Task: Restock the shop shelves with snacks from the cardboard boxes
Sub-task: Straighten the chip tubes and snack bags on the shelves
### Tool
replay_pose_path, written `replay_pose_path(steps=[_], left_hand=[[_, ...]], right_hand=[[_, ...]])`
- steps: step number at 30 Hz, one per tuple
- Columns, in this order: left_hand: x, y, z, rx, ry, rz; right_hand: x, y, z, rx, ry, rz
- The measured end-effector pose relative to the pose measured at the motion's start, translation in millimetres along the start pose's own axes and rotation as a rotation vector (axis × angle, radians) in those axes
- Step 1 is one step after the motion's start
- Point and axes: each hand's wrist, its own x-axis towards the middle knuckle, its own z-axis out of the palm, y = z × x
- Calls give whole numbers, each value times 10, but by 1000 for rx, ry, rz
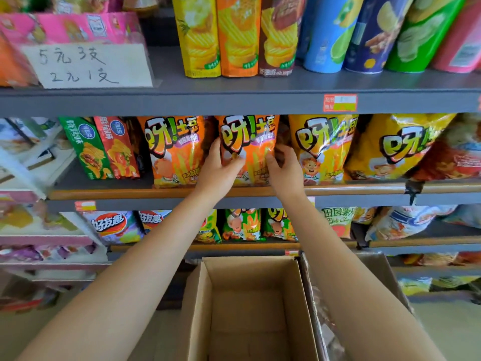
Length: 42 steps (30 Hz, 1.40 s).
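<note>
Both hands, left and right, grip an apparently upright orange snack bag.

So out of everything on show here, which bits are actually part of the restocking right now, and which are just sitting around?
Part of the job:
- orange snack bag, gripped on both sides
- left hand
- right hand
- middle shelf it stands on
- open cardboard box, nothing visible inside

Just sitting there:
- yellow snack bags
- chip tubes on the top shelf
- handwritten price sign
- green bags lower down
</note>
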Motion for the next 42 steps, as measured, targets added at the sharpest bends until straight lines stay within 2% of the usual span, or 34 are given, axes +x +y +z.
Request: replay_pose_path(steps=[3, 5, 8, 11, 15, 18, 23, 26, 31, 36, 42], left_hand=[[-203, -40, 41, 70, 111, 47], [-344, -53, 78, 132, 105, 73], [-504, -36, 136, 203, -26, 83], [-615, 29, 222, 203, -203, 84], [-776, 14, 369, 93, -246, 67], [-900, 49, 471, 35, -246, 49], [-950, 267, 726, 16, -203, 56], [-826, 332, 984, 16, -160, 46], [-411, 459, 1398, -13, 70, -9], [10, 533, 1682, -72, 197, -111], [280, 491, 1763, -64, 147, -176]], right_hand=[[-177, -15, -146, -27, 4, -62], [-321, -29, -271, -56, -37, -72], [-550, -42, -472, -97, -150, -32], [-804, 7, -731, -182, -151, 36], [-1109, 131, -955, -282, -176, 137], [-1166, 128, -1156, -343, -159, 139], [-877, 45, -1547, -264, -29, 88], [-597, 166, -1627, -158, -27, 80], [-10, 372, -1634, -4, -122, 66], [479, 477, -1575, 117, -253, 8], [831, 673, -1532, 117, -345, -44]])
